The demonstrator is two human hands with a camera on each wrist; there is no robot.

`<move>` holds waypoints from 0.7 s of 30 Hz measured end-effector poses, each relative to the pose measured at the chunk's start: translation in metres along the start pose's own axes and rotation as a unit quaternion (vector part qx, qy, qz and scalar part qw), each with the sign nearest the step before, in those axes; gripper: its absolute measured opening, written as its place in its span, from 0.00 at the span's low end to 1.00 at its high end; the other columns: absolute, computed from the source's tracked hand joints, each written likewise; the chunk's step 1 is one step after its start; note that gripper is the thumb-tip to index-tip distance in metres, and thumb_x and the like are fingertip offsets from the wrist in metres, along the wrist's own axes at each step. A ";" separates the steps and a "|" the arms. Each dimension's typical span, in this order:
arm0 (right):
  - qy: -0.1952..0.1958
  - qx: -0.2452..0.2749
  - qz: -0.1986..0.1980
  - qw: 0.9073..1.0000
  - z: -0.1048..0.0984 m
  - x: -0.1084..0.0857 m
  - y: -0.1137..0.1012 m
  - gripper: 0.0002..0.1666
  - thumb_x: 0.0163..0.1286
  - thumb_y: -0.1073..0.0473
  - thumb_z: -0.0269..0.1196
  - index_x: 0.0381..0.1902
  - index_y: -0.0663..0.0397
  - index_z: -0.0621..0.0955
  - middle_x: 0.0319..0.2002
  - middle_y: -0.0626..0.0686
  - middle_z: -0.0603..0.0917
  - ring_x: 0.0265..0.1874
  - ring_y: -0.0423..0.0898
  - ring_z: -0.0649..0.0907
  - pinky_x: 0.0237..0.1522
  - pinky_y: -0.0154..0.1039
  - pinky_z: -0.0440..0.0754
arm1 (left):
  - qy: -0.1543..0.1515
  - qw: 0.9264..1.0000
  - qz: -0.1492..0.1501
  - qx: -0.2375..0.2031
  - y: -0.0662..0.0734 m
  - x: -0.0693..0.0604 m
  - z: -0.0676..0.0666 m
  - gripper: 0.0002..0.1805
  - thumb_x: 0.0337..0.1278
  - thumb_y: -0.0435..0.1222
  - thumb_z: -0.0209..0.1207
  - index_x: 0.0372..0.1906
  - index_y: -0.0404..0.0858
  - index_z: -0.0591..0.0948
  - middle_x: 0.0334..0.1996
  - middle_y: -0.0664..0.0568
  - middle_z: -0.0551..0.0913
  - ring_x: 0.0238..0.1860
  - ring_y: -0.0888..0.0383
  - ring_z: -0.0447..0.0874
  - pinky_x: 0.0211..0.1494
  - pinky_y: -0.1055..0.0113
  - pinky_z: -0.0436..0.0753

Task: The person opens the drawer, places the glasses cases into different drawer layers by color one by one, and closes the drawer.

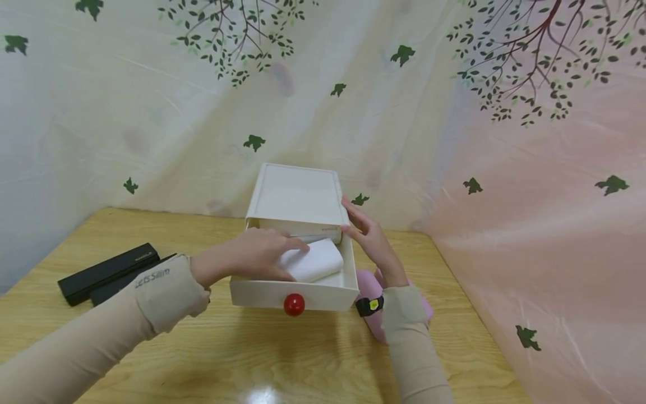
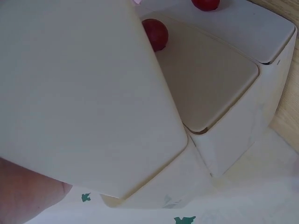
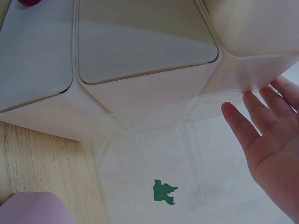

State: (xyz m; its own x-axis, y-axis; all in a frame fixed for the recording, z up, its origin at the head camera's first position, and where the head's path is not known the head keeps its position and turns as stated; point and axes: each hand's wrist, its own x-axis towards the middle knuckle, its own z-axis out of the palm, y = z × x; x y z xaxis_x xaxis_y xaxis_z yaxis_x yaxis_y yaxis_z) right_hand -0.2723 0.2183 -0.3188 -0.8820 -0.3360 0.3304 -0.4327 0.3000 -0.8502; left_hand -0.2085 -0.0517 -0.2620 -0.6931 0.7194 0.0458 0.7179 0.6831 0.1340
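Note:
A white drawer unit [image 1: 301,193] stands on the table, its top drawer [image 1: 252,293] pulled out by a red ball knob [image 1: 294,304]. Inside lies a smooth white bundle [image 1: 320,259] with rounded edges; its exact kind is unclear. My left hand [image 1: 259,252] reaches into the drawer and grips the bundle's left end between thumb and fingers. The left wrist view shows only a part of that hand [image 2: 28,191] behind the drawer front [image 2: 88,102]. My right hand [image 1: 370,241] rests its fairly straight fingers [image 3: 257,112] against the unit's right side.
Left of the unit lie two long black boxes [image 1: 108,272], partly behind my left sleeve. A pink item [image 1: 370,286] with a black strap [image 1: 370,306] lies by my right forearm. Lower drawers [image 2: 210,79] are closed. A leaf-patterned curtain [image 1: 303,112] hangs behind the table.

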 end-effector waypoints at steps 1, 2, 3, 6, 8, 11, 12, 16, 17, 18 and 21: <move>0.000 -0.001 0.000 1.000 0.000 0.000 0.000 0.34 0.73 0.56 0.58 0.74 0.41 0.62 0.76 0.41 0.56 0.75 0.50 0.60 0.71 0.56 0.63 | -0.001 1.000 0.000 -0.002 0.000 0.000 0.000 0.33 0.48 0.53 0.69 0.61 0.49 0.77 0.46 0.50 0.84 0.40 0.57 0.81 0.39 0.60 0.82; 0.000 -0.001 0.000 1.000 0.000 0.000 0.000 0.34 0.73 0.56 0.58 0.74 0.41 0.62 0.76 0.41 0.56 0.75 0.50 0.60 0.71 0.57 0.63 | -0.002 1.000 -0.002 -0.006 -0.001 0.000 0.000 0.33 0.49 0.53 0.69 0.62 0.49 0.77 0.46 0.50 0.84 0.40 0.57 0.80 0.39 0.60 0.82; -0.001 -0.002 0.002 1.000 0.001 0.000 0.000 0.34 0.73 0.56 0.58 0.74 0.40 0.62 0.76 0.40 0.56 0.75 0.50 0.60 0.71 0.57 0.63 | -0.002 1.000 -0.004 -0.012 -0.001 0.000 -0.001 0.34 0.49 0.53 0.69 0.63 0.49 0.76 0.46 0.50 0.84 0.40 0.57 0.80 0.40 0.60 0.82; -0.002 0.000 0.004 1.000 0.001 0.000 0.000 0.34 0.73 0.56 0.57 0.74 0.40 0.62 0.76 0.40 0.56 0.75 0.50 0.60 0.70 0.58 0.63 | 0.005 1.000 -0.003 -0.028 -0.003 -0.003 -0.006 0.35 0.49 0.53 0.69 0.64 0.47 0.76 0.47 0.51 0.85 0.39 0.58 0.81 0.41 0.61 0.82; -0.001 0.001 0.005 1.000 0.001 0.000 0.000 0.34 0.73 0.57 0.57 0.74 0.40 0.62 0.76 0.40 0.56 0.75 0.50 0.60 0.70 0.59 0.62 | 0.018 0.999 -0.002 -0.045 -0.004 -0.005 -0.010 0.35 0.50 0.52 0.69 0.64 0.46 0.76 0.46 0.51 0.85 0.38 0.58 0.81 0.40 0.61 0.82; 0.000 0.002 0.006 1.000 0.002 0.000 -0.001 0.34 0.73 0.58 0.57 0.74 0.41 0.62 0.76 0.41 0.56 0.75 0.50 0.60 0.70 0.59 0.62 | 0.045 0.996 0.011 -0.074 -0.006 -0.013 -0.016 0.33 0.51 0.50 0.69 0.63 0.46 0.76 0.45 0.51 0.86 0.37 0.58 0.83 0.40 0.62 0.82; 0.000 0.002 0.007 1.000 0.002 0.000 -0.001 0.34 0.73 0.59 0.57 0.74 0.41 0.62 0.76 0.41 0.56 0.75 0.50 0.60 0.70 0.59 0.62 | 0.054 0.995 0.016 -0.087 -0.005 -0.016 -0.018 0.33 0.51 0.50 0.69 0.63 0.46 0.75 0.45 0.51 0.86 0.38 0.58 0.83 0.41 0.62 0.82; -0.004 0.008 0.010 1.000 0.002 0.001 -0.002 0.35 0.73 0.62 0.56 0.74 0.43 0.61 0.77 0.42 0.54 0.76 0.51 0.58 0.71 0.59 0.61 | 0.092 0.988 0.030 -0.118 0.003 -0.031 -0.024 0.33 0.53 0.47 0.68 0.65 0.48 0.74 0.47 0.51 0.85 0.41 0.57 0.85 0.42 0.64 0.83; -0.005 0.010 0.009 1.000 0.002 0.001 -0.002 0.35 0.73 0.62 0.56 0.75 0.44 0.60 0.77 0.43 0.54 0.76 0.51 0.58 0.71 0.59 0.61 | 0.103 0.987 0.031 -0.118 0.006 -0.035 -0.026 0.33 0.53 0.47 0.68 0.65 0.48 0.73 0.48 0.52 0.85 0.42 0.57 0.85 0.41 0.65 0.83; -0.005 0.011 0.009 1.000 0.002 0.001 -0.002 0.35 0.73 0.63 0.55 0.75 0.44 0.60 0.77 0.43 0.54 0.76 0.52 0.58 0.71 0.59 0.60 | 0.113 0.986 0.033 -0.121 0.009 -0.039 -0.028 0.33 0.53 0.46 0.68 0.65 0.49 0.74 0.48 0.52 0.85 0.42 0.58 0.85 0.40 0.67 0.83; -0.003 0.009 0.007 1.000 0.001 0.001 -0.002 0.35 0.73 0.63 0.55 0.75 0.45 0.60 0.77 0.44 0.54 0.76 0.51 0.58 0.71 0.59 0.60 | 0.141 0.982 0.034 -0.122 0.020 -0.050 -0.031 0.30 0.53 0.45 0.69 0.62 0.48 0.76 0.48 0.53 0.84 0.40 0.60 0.84 0.36 0.73 0.83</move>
State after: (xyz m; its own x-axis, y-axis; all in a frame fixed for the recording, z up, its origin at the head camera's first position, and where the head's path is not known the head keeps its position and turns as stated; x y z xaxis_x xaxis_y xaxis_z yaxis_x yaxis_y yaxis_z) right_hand -0.2717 0.2168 -0.3170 -0.8866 -0.3380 0.3158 -0.4169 0.2882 -0.8620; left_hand -0.1612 -0.0780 -0.2313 -0.6587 0.6756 0.3311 0.7505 0.5588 0.3529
